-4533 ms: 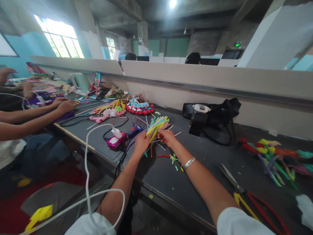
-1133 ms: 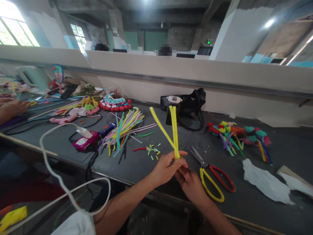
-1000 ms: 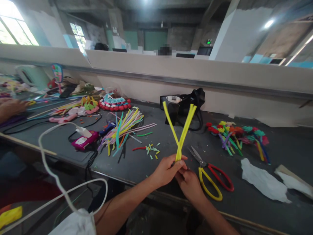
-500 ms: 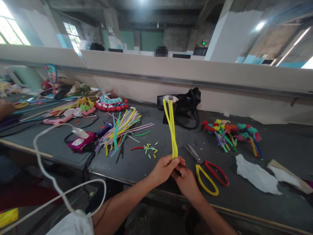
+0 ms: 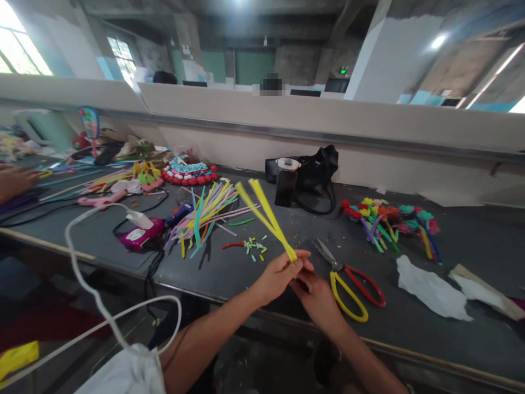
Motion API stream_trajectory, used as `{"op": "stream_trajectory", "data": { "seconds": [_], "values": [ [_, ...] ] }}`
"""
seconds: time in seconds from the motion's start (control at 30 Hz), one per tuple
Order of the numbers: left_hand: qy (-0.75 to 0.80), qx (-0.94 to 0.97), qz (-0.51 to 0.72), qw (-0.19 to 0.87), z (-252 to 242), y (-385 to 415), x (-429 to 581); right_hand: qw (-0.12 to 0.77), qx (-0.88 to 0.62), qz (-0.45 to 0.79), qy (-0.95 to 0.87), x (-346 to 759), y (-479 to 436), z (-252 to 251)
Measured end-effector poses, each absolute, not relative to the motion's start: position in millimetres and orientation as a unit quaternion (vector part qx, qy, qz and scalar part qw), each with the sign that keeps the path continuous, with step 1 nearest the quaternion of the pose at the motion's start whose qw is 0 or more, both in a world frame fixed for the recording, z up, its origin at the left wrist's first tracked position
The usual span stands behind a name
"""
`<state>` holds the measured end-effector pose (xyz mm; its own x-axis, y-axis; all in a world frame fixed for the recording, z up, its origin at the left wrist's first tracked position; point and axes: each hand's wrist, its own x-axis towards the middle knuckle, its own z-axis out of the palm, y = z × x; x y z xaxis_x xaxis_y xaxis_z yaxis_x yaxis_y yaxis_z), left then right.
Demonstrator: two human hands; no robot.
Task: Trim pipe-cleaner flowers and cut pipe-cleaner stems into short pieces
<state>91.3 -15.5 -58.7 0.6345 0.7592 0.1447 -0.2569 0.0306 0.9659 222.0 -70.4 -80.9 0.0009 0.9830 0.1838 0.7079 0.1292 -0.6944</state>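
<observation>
Several yellow pipe cleaners (image 5: 268,213) rise from my hands over the front of the dark table, leaning up and left and fanned apart at their top. My left hand (image 5: 279,276) pinches the bundle near its lower end between thumb and fingers. Close against it, my right hand (image 5: 318,293) is closed around the bottom of the bundle, its fingertips partly hidden behind the left. To the right of my hands lie scissors (image 5: 336,268) with one yellow and one red handle, blades slightly apart.
Left of my hands lie a pile of mixed pipe cleaners (image 5: 205,216), small cut pieces (image 5: 254,249) and a purple power strip (image 5: 141,235) with a white cable. A black bag (image 5: 314,175) stands behind; chenille flowers (image 5: 381,219) and white paper (image 5: 430,287) lie right. Another person's hand (image 5: 16,180) is far left.
The yellow pipe cleaners have tipped from nearly upright to leaning left, and their tops have spread apart. Both hands stay together in nearly the same place.
</observation>
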Motion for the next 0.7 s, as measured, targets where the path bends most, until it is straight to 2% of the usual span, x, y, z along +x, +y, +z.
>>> {"op": "stream_trajectory", "data": {
  "seconds": [0.17,0.37,0.57,0.7],
  "values": [
    [0.209,0.593,0.355,0.691,-63,-17,93,0.286,-0.661,0.172,-0.673,219,-76,-89],
    [0.209,0.548,0.364,0.723,-59,-20,89,0.272,-0.67,0.173,-0.669,216,-77,-85],
    [0.179,0.469,0.394,0.77,-59,-20,84,0.313,-0.647,0.238,-0.653,215,-74,-82],
    [0.172,0.408,0.435,0.784,-54,-18,84,0.362,-0.602,0.328,-0.632,207,-72,-77]
  ]
}}
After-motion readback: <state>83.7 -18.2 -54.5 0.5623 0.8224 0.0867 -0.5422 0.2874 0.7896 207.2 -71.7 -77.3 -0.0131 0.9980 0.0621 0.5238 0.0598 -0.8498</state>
